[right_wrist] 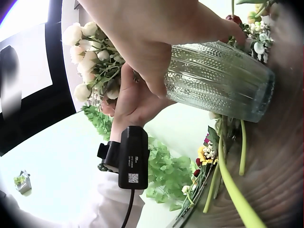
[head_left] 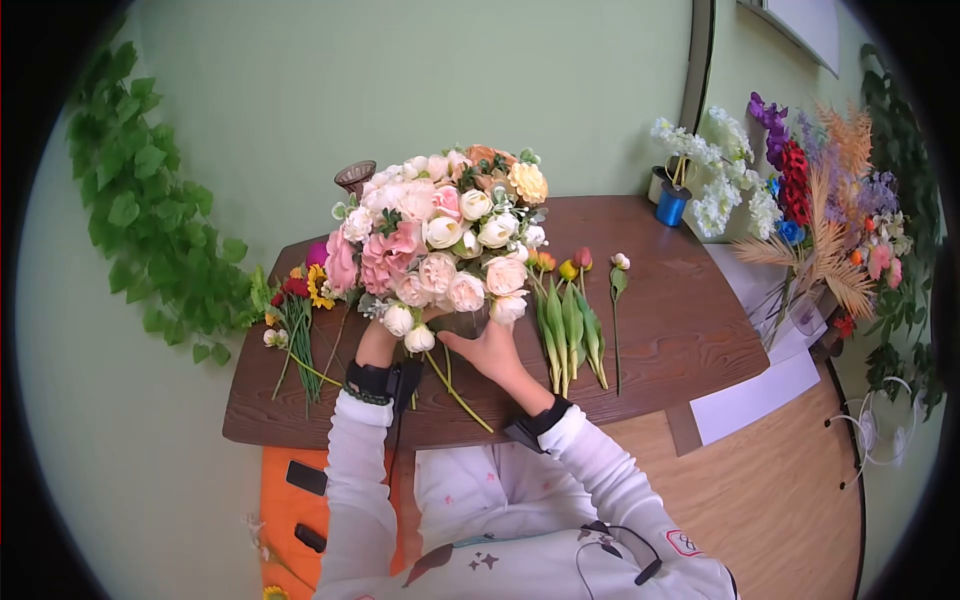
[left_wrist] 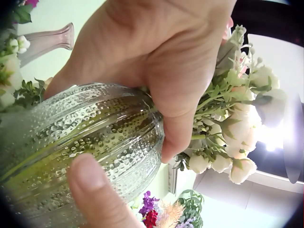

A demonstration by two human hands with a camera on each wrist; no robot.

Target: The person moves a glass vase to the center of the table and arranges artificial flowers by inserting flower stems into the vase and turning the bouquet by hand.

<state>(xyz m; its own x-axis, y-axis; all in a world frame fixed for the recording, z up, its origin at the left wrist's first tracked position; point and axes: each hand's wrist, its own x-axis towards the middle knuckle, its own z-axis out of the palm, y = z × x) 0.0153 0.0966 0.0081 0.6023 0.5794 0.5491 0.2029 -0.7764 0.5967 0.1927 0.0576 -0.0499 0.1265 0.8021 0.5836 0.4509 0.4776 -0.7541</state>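
Note:
A clear textured glass vase [right_wrist: 213,78] carries a full bouquet [head_left: 437,232] of pink, white and cream artificial flowers. My left hand [head_left: 376,342] grips it around its upper part, thumb curled near the mouth in the left wrist view. On the other side my right hand [head_left: 492,354] holds the glass, its thumb and palm against it. Green stems show through the wall of the vase [left_wrist: 114,128]. In the right wrist view the vase lies sideways, its base close over the dark tabletop [head_left: 680,330]. Flowers hide most of the vase from the head view.
Right of the bouquet lie several tulips [head_left: 570,330] and a single white-budded stem [head_left: 617,310]. Red flowers and a sunflower [head_left: 319,287] lie at left, loose stems [head_left: 455,392] in front. A blue spool [head_left: 672,205] stands at back right; a brownish glass vase [head_left: 356,177] is behind.

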